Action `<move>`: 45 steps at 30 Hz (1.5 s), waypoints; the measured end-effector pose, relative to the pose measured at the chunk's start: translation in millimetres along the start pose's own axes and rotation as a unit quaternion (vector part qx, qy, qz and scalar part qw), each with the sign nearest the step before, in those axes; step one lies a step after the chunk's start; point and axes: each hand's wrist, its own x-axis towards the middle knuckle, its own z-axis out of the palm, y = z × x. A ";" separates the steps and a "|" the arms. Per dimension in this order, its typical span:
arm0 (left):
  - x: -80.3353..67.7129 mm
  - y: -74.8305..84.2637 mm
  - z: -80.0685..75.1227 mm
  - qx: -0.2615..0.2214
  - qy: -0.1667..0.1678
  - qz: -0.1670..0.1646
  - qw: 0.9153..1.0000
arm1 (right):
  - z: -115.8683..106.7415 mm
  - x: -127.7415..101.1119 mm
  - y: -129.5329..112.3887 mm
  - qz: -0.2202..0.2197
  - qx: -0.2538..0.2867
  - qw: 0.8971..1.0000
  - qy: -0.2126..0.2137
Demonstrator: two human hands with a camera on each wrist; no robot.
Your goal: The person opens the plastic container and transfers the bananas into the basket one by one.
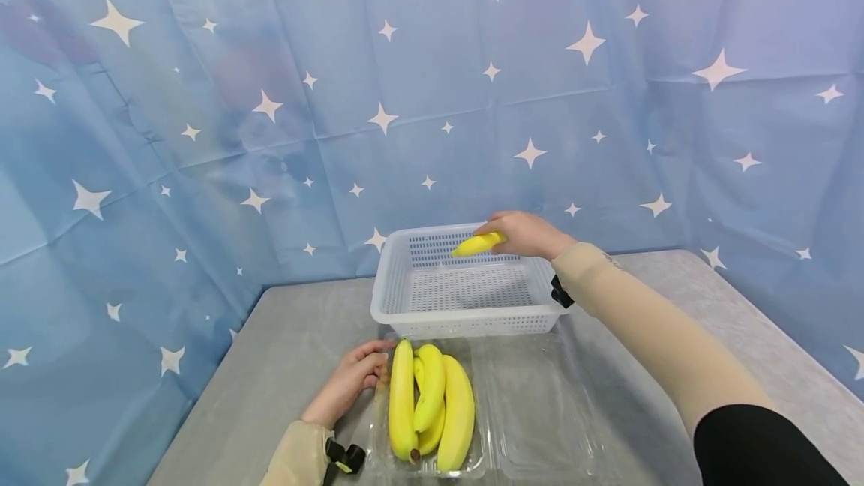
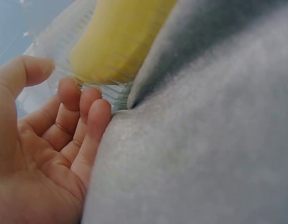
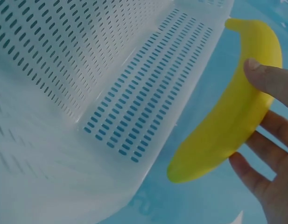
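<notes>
Your right hand [image 1: 529,234] holds a banana [image 1: 475,245] near the white basket [image 1: 466,316] while your loosely bent left hand [image 1: 346,383] touches the clear container [image 1: 536,411].

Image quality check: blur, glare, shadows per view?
Head: mostly sharp, small glints on the clear container, soft shadow on the table to its right; left wrist: tabletop soft, out of focus; right wrist: held banana fairly clear.
</notes>
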 end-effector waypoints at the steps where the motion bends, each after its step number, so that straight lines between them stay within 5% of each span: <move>1: 0.0 -0.2 -0.1 0.000 0.000 0.000 1.000 | 0.2 1.1 -0.2 -0.001 0.001 1.000 0.000; 45: 2.6 -2.0 -2.6 0.000 -0.008 0.006 1.000 | 18.0 32.0 15.6 0.035 0.037 0.999 -0.005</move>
